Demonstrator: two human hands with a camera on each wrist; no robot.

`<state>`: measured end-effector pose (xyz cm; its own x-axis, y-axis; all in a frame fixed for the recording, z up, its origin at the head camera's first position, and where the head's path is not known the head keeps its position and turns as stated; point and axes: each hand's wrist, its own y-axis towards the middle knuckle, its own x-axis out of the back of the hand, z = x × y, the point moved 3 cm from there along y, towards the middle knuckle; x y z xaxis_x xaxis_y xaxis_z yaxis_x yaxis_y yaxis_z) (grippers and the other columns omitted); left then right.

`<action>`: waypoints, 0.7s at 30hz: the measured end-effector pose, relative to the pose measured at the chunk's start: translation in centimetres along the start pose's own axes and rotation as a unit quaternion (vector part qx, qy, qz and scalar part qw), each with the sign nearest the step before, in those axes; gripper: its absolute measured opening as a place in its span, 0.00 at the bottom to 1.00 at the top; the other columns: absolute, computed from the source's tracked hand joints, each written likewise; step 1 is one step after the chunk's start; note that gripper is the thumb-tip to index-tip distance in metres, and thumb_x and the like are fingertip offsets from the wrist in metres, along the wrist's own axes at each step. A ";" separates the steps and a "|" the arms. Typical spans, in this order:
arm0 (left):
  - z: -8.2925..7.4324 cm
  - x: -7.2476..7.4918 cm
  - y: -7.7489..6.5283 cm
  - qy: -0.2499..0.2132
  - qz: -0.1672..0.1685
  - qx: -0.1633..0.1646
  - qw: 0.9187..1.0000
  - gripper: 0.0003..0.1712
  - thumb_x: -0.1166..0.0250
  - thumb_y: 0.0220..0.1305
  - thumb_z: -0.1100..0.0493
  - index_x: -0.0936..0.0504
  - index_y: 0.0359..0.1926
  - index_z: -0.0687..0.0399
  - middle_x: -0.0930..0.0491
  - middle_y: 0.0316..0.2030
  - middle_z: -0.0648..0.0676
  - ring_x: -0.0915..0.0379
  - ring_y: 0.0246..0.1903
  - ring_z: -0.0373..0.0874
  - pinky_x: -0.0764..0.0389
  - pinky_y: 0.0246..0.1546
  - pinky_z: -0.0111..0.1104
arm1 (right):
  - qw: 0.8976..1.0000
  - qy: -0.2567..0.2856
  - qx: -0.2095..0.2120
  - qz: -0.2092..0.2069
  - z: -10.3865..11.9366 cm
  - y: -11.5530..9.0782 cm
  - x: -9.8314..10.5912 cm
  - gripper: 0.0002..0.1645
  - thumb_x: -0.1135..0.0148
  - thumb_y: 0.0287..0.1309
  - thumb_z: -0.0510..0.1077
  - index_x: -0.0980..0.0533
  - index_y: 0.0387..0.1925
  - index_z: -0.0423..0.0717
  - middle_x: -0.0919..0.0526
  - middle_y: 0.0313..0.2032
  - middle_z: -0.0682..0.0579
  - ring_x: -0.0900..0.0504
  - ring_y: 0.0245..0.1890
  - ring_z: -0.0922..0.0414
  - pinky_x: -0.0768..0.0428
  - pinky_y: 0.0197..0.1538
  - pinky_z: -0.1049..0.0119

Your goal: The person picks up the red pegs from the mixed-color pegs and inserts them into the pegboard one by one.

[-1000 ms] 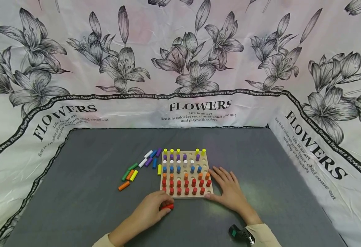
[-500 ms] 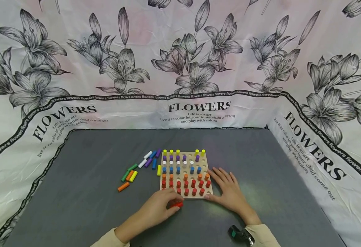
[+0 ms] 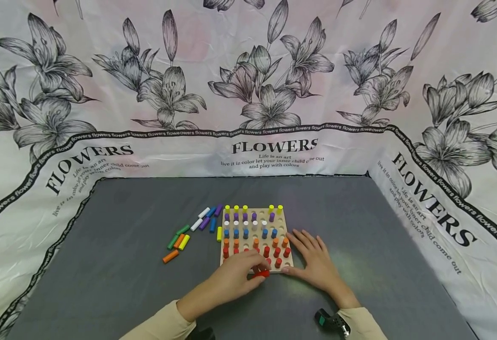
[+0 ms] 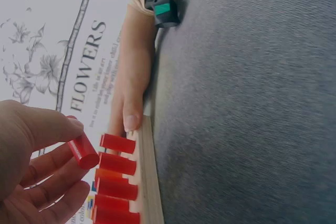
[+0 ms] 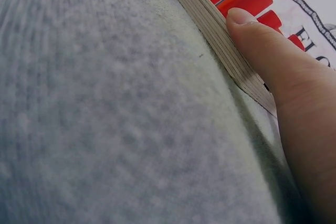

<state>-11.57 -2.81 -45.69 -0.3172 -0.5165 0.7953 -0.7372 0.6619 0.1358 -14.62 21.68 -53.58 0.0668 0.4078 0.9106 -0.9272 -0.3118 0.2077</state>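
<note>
My left hand (image 3: 240, 276) pinches a red peg (image 3: 262, 274) between thumb and fingers, over the front edge of the wooden pegboard (image 3: 290, 257). In the left wrist view the peg (image 4: 84, 150) is tilted and apart from the standing red pegs (image 4: 118, 163). The left hand hides part of the board's front rows in the head view. My right hand (image 3: 316, 264) lies with fingers spread along the board's right side, its thumb (image 5: 257, 32) on the front right corner. Rows of yellow, purple, white, blue, orange and red pegs stand in the board.
Loose pegs lie left of the board on the grey table (image 3: 116, 283), among them an orange peg (image 3: 170, 256), a green peg (image 3: 183, 229) and a white peg (image 3: 204, 212). A yellow peg (image 3: 219, 233) lies right by the board's left edge. Flower-printed cloth (image 3: 269, 156) rises behind the table.
My left hand has moved right along the board's front edge and slightly away from me, carrying the red peg. The right hand has stayed in place.
</note>
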 end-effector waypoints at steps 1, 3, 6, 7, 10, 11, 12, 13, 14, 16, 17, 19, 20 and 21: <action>-0.2 0.0 0.2 0.000 0.000 0.000 1.000 0.11 0.29 0.62 0.57 0.17 0.46 0.44 0.18 0.39 0.42 0.23 0.38 0.29 0.20 0.42 0.22 | 1.000 0.001 -0.001 0.001 0.0 0.0 0.0 0.56 0.32 0.46 0.73 0.41 0.75 0.63 0.37 0.74 0.49 0.42 0.75 0.43 0.51 0.71 0.32; -0.5 0.0 0.7 0.002 0.002 0.002 1.000 0.12 0.30 0.62 0.57 0.17 0.46 0.44 0.18 0.39 0.41 0.23 0.38 0.30 0.21 0.40 0.21 | 1.000 0.003 -0.001 0.003 -0.2 0.0 0.0 0.56 0.33 0.46 0.74 0.41 0.75 0.64 0.37 0.74 0.49 0.42 0.75 0.42 0.51 0.71 0.32; -1.0 0.0 1.4 0.005 0.002 -0.002 1.000 0.12 0.30 0.63 0.57 0.18 0.47 0.43 0.18 0.39 0.41 0.23 0.38 0.30 0.21 0.40 0.21 | 1.000 0.008 0.000 0.003 -0.4 0.0 0.0 0.56 0.33 0.46 0.74 0.41 0.75 0.63 0.37 0.74 0.49 0.42 0.75 0.42 0.51 0.71 0.31; -1.2 0.0 1.6 0.005 0.001 -0.005 1.000 0.12 0.30 0.63 0.57 0.18 0.48 0.44 0.18 0.40 0.42 0.23 0.38 0.30 0.22 0.39 0.21 | 1.000 0.007 0.002 0.001 -0.4 0.0 -0.1 0.57 0.32 0.46 0.74 0.41 0.75 0.63 0.37 0.74 0.49 0.42 0.75 0.42 0.51 0.71 0.31; -1.6 -0.2 2.2 0.009 -0.003 -0.014 1.000 0.13 0.31 0.63 0.57 0.17 0.49 0.46 0.18 0.40 0.43 0.22 0.38 0.32 0.22 0.38 0.20 | 1.000 0.001 0.008 -0.005 -0.4 0.1 0.0 0.58 0.32 0.44 0.74 0.41 0.75 0.63 0.36 0.74 0.48 0.42 0.75 0.42 0.51 0.71 0.31; -1.7 -0.2 2.4 0.011 -0.003 -0.016 1.000 0.14 0.31 0.63 0.57 0.17 0.50 0.47 0.18 0.40 0.44 0.21 0.37 0.33 0.22 0.38 0.19 | 1.000 -0.001 0.010 -0.006 -0.4 0.1 0.0 0.59 0.31 0.43 0.75 0.40 0.74 0.63 0.36 0.74 0.48 0.42 0.75 0.41 0.50 0.71 0.31; -1.8 -0.3 2.6 0.015 -0.004 -0.017 1.000 0.14 0.31 0.63 0.57 0.16 0.50 0.47 0.18 0.40 0.44 0.21 0.37 0.33 0.23 0.36 0.18 | 1.000 -0.003 0.012 -0.007 -0.3 0.1 0.0 0.59 0.31 0.42 0.75 0.40 0.74 0.63 0.36 0.74 0.48 0.42 0.74 0.41 0.50 0.70 0.31; -1.9 -0.4 2.7 0.017 -0.005 -0.018 1.000 0.14 0.31 0.63 0.57 0.16 0.50 0.47 0.18 0.40 0.44 0.21 0.36 0.34 0.24 0.35 0.18 | 1.000 -0.003 0.014 -0.007 -0.3 0.1 0.0 0.60 0.31 0.41 0.76 0.40 0.75 0.62 0.36 0.74 0.48 0.41 0.74 0.41 0.50 0.70 0.31; -2.0 -0.4 2.9 0.020 -0.008 -0.020 1.000 0.14 0.31 0.63 0.57 0.16 0.50 0.46 0.18 0.40 0.44 0.22 0.36 0.34 0.25 0.34 0.17 | 1.000 -0.003 0.015 -0.005 -0.3 0.1 0.0 0.61 0.31 0.40 0.76 0.41 0.75 0.63 0.37 0.74 0.49 0.42 0.75 0.41 0.50 0.70 0.31; -2.0 -0.6 3.2 0.023 -0.017 -0.025 0.999 0.13 0.31 0.63 0.57 0.16 0.49 0.46 0.19 0.39 0.44 0.23 0.35 0.32 0.25 0.33 0.17 | 1.000 0.000 0.014 -0.001 -0.2 0.2 0.2 0.63 0.30 0.38 0.77 0.41 0.75 0.62 0.37 0.74 0.48 0.42 0.75 0.41 0.51 0.71 0.31; -2.0 -0.7 3.4 0.021 -0.019 -0.026 0.999 0.12 0.31 0.63 0.57 0.16 0.48 0.45 0.19 0.38 0.43 0.23 0.35 0.32 0.25 0.34 0.17 | 1.000 -0.001 0.014 0.000 -0.1 0.2 0.2 0.63 0.30 0.38 0.77 0.41 0.75 0.63 0.37 0.74 0.48 0.43 0.75 0.41 0.51 0.71 0.31; -2.0 -0.8 3.7 0.016 -0.023 -0.025 0.999 0.12 0.30 0.62 0.57 0.16 0.48 0.46 0.19 0.37 0.43 0.23 0.35 0.32 0.25 0.34 0.17 | 1.000 0.000 0.012 0.004 -0.1 0.1 0.2 0.64 0.30 0.37 0.78 0.42 0.75 0.63 0.38 0.75 0.49 0.43 0.75 0.42 0.51 0.71 0.31; -2.0 -0.8 3.8 0.016 -0.024 -0.025 0.999 0.12 0.30 0.62 0.57 0.16 0.48 0.45 0.19 0.38 0.43 0.23 0.36 0.32 0.25 0.35 0.17 | 1.000 0.000 0.012 0.005 -0.1 0.1 0.2 0.64 0.30 0.38 0.78 0.42 0.75 0.63 0.38 0.75 0.49 0.44 0.75 0.42 0.51 0.71 0.31; -2.0 -0.9 3.9 0.016 -0.024 -0.023 0.999 0.12 0.30 0.62 0.57 0.16 0.47 0.45 0.19 0.38 0.43 0.23 0.36 0.32 0.24 0.36 0.18 | 1.000 0.000 0.013 0.003 -0.1 0.1 0.2 0.64 0.30 0.38 0.78 0.42 0.75 0.63 0.38 0.75 0.49 0.43 0.75 0.42 0.51 0.71 0.31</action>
<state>-12.98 1.32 -44.66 -0.2615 -0.5314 0.8057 -0.7228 0.6610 0.2014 -14.74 21.78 -53.43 0.0605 0.4059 0.9119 -0.9177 -0.3368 0.2108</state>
